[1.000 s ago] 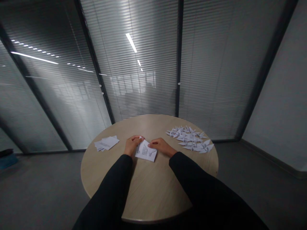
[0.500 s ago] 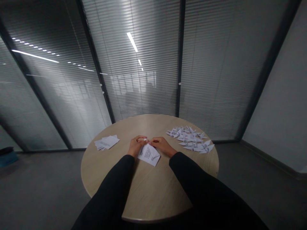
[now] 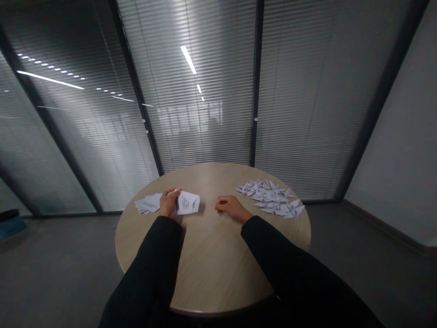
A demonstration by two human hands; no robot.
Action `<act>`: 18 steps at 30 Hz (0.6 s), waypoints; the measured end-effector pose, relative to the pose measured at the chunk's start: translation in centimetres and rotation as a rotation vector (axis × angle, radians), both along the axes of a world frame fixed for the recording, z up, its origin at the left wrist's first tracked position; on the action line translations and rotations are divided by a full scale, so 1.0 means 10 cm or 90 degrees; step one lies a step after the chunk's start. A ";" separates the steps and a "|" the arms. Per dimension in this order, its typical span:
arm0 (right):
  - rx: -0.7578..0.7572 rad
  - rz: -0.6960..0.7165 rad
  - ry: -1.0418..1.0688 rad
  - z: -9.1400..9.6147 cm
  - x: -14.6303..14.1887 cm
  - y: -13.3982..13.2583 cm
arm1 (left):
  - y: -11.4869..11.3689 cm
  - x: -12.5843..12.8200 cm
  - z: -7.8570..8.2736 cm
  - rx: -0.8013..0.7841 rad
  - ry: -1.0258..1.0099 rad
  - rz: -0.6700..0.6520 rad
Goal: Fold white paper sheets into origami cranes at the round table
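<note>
My left hand (image 3: 168, 203) pinches a sheet of white paper (image 3: 187, 203) by its left edge, the thumb lying over it. Dark printing and a crease near the upper right corner show on the sheet, which is raised a little over the table. Just left of that hand lies a small pile of printed paper sheets (image 3: 149, 203), partly hidden by it. My right hand (image 3: 229, 206) rests near the table's middle with its fingers curled together, and no paper shows in it. To its right lie several folded paper cranes (image 3: 271, 197) in rows.
The round wooden table (image 3: 211, 269) stands close to a glass partition with blinds (image 3: 208, 136). A plain wall (image 3: 406, 159) rises on the right. A blue bin (image 3: 11, 224) stands on the floor at the far left.
My left hand has moved left with the paper, lifting and turning it toward the pile. My right hand has let go of the paper and stayed in nearly the same spot.
</note>
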State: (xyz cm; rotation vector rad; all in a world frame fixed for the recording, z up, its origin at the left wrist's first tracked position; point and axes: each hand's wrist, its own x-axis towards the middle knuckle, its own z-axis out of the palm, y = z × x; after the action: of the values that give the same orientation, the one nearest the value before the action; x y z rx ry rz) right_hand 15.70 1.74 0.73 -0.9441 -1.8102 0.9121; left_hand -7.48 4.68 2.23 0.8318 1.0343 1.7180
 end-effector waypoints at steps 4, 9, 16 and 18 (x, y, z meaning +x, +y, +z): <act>-0.036 -0.041 0.086 -0.05 -0.02 0.05 | -0.05 0.06 0.01 0.013 0.064 -0.034; -0.044 -0.024 0.140 -0.08 -0.14 0.04 | -0.24 0.40 0.03 0.051 0.183 -0.106; -0.057 0.055 0.095 -0.13 -0.17 0.03 | -0.35 0.53 0.02 0.062 0.212 -0.158; -0.059 0.055 0.087 -0.11 -0.17 0.03 | -0.36 0.54 0.03 0.063 0.207 -0.144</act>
State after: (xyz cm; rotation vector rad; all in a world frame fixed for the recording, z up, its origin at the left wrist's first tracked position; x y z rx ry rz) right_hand 13.95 2.03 -0.38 -0.8447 -1.7152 1.0964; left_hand -2.04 1.05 2.54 1.2723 1.0267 1.4801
